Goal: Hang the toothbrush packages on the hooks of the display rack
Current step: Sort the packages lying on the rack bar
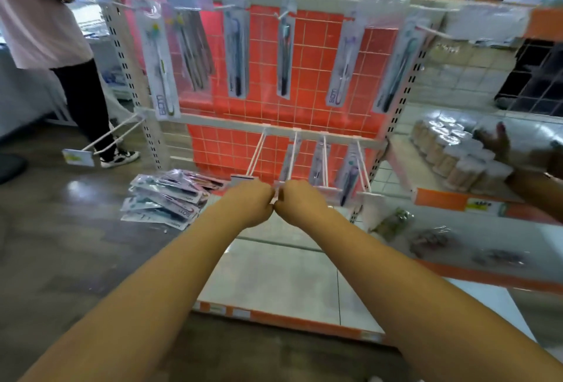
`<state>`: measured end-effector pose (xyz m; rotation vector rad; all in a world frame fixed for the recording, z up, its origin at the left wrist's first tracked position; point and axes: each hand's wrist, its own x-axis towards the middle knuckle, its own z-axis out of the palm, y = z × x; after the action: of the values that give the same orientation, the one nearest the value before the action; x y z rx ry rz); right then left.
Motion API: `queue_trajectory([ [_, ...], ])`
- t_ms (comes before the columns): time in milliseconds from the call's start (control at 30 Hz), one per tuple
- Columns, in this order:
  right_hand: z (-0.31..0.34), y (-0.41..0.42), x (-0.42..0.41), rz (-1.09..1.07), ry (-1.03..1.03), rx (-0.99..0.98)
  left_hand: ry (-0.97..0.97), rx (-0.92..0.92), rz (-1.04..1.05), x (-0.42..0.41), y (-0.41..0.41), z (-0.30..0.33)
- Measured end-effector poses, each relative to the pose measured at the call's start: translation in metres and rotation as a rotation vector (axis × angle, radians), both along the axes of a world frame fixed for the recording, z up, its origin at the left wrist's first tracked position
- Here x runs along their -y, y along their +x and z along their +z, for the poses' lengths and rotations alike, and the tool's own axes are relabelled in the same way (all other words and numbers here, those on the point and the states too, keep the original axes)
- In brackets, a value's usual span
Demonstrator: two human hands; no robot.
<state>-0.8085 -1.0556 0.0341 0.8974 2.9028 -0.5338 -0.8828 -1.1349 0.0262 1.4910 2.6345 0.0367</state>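
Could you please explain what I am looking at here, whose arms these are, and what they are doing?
This is one picture from a camera worn on a person's head, looking forward and down. The two bare arms are that person's. The left hand and right hand meet at the tip of a lower hook on the display rack, pinching something small and white, too blurred to identify. Toothbrush packages already hang above. A pile of packages lies on the floor.

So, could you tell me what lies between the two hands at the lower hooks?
In the head view, the left hand and right hand almost meet; only a small white package top sits pinched between them.
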Motion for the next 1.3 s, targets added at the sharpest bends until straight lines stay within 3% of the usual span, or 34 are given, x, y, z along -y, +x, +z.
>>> queue_trajectory([
  [200,0.000,-0.053,0.046,0.002,0.021,0.035,0.056,-0.014,-0.028,0.052,-0.053,0.008],
  [600,0.010,-0.179,0.114,-0.068,0.037,-0.245,0.192,-0.067,0.025,0.142,-0.199,0.024],
  [800,0.033,-0.219,0.117,-0.083,0.046,-0.286,0.199,-0.122,0.012,0.161,-0.248,0.049],
  [967,0.054,-0.245,0.128,-0.058,0.091,-0.298,0.223,-0.235,0.027,0.172,-0.264,0.071],
  [1300,0.055,-0.262,0.133,-0.021,0.117,-0.265,0.239,-0.258,0.065,0.171,-0.274,0.074],
])
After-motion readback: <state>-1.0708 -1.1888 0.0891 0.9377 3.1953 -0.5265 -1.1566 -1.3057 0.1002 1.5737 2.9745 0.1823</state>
